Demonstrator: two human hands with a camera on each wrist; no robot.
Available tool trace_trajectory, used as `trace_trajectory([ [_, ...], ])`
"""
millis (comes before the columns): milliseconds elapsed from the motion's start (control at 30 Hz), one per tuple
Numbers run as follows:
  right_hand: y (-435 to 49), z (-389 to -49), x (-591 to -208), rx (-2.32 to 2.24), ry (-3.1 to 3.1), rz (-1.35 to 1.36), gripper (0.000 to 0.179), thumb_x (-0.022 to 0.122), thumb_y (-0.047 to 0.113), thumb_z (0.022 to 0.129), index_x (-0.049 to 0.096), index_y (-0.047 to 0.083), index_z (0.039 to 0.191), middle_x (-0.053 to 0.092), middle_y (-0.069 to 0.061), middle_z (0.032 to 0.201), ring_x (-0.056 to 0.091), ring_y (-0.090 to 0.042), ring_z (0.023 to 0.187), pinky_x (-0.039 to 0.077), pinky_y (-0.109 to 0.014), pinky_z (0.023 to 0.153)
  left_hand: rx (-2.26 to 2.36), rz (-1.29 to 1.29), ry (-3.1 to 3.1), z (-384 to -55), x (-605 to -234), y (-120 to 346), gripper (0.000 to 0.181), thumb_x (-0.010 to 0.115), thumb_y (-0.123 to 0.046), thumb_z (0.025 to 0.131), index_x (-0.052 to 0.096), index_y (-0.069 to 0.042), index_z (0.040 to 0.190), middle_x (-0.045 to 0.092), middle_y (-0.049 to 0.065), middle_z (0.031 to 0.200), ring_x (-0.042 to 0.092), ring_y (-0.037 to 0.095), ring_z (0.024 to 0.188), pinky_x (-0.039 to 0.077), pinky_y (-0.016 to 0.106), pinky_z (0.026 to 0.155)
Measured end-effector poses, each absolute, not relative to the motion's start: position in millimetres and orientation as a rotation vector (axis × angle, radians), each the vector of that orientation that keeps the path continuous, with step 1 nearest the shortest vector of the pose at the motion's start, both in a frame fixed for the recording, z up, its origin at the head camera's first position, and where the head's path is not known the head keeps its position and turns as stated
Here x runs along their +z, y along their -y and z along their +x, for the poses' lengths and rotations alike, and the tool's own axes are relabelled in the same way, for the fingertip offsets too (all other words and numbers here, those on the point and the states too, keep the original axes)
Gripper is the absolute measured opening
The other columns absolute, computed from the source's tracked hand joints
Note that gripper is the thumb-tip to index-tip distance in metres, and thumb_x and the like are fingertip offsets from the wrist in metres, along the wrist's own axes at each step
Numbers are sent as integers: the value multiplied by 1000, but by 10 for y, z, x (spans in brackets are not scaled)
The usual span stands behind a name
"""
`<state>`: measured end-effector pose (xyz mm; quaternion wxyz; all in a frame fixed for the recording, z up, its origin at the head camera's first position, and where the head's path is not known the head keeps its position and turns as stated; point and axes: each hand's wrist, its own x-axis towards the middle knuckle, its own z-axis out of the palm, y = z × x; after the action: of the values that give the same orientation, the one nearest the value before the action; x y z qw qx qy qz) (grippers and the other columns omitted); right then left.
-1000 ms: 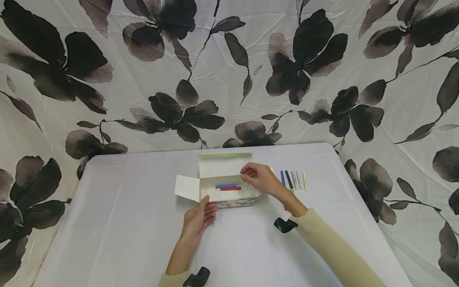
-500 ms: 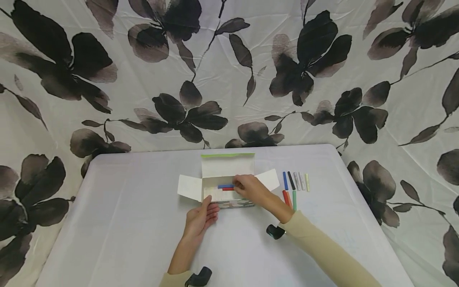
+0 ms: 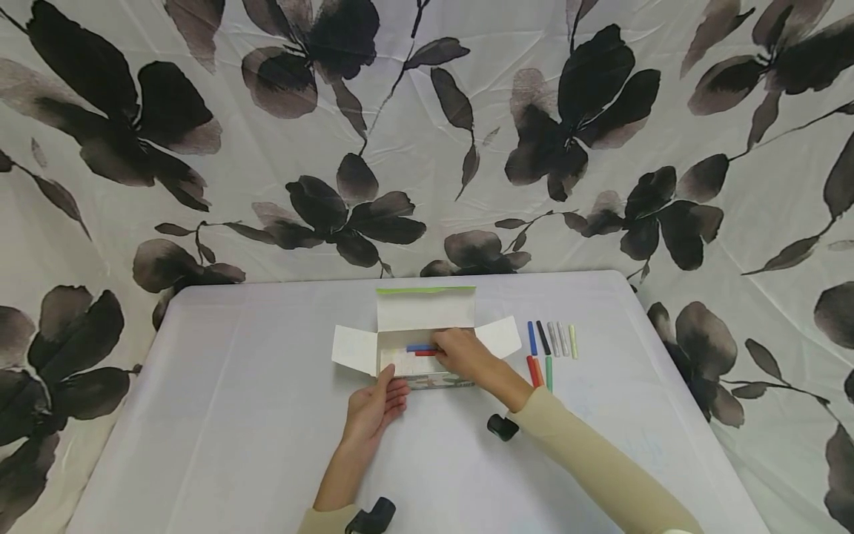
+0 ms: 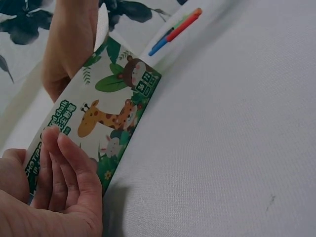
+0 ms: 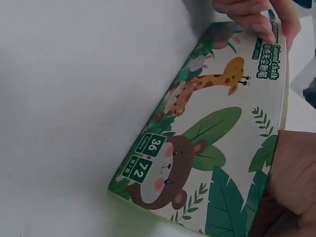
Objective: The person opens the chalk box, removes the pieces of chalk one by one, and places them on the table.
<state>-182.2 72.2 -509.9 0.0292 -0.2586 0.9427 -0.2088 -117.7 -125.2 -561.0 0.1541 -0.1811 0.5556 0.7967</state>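
Observation:
A chalk box (image 3: 437, 382) printed with animals and "Colored chalk" (image 5: 268, 61) stands with its lid (image 3: 427, 309) and side flaps raised. My left hand (image 3: 371, 408) holds its front wall near the left end, thumb over the rim and fingers along the printed face, as the left wrist view also shows. My right hand (image 3: 469, 356) reaches down into the box's right half, its fingertips hidden behind the front wall in both wrist views. Inside, a blue chalk stick (image 3: 419, 348) and a red chalk stick (image 3: 424, 354) lie side by side, their right ends covered by that hand.
Right of the box, a row of chalk sticks holds a blue one (image 3: 531, 338), a black one (image 3: 543, 338), pale grey ones and a yellow one (image 3: 573, 342). Below them lie red (image 3: 531, 371), orange and green sticks (image 3: 549, 373). A flowered cloth (image 3: 427, 141) hangs behind the table.
My right hand has moved left and down from beside the right flap into the box, over the chalk ends. My left hand keeps its place on the box.

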Motion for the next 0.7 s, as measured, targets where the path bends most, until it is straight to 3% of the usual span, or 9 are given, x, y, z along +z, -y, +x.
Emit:
trace_trajectory([
  [367, -663, -1841, -5059, -494, -2872, -800, 5, 67, -5, 95, 71, -1, 94, 70, -11, 90, 57, -20, 75, 51, -35, 70, 2285, -525, -1612, -1175, -5626, 1246, 54, 67, -42, 100, 67, 11, 108, 74, 4, 85, 66, 6, 72, 58, 19, 69],
  [700, -616, -1894, -5099, -31, -2948, -1061, 7, 74, 0, 92, 74, 7, 93, 72, -8, 88, 68, -23, 76, 56, -35, 66, 2296, -513, -1610, -1169, -5663, 1239, 53, 68, -43, 100, 68, 9, 107, 74, 4, 86, 66, 7, 74, 58, 20, 70],
])
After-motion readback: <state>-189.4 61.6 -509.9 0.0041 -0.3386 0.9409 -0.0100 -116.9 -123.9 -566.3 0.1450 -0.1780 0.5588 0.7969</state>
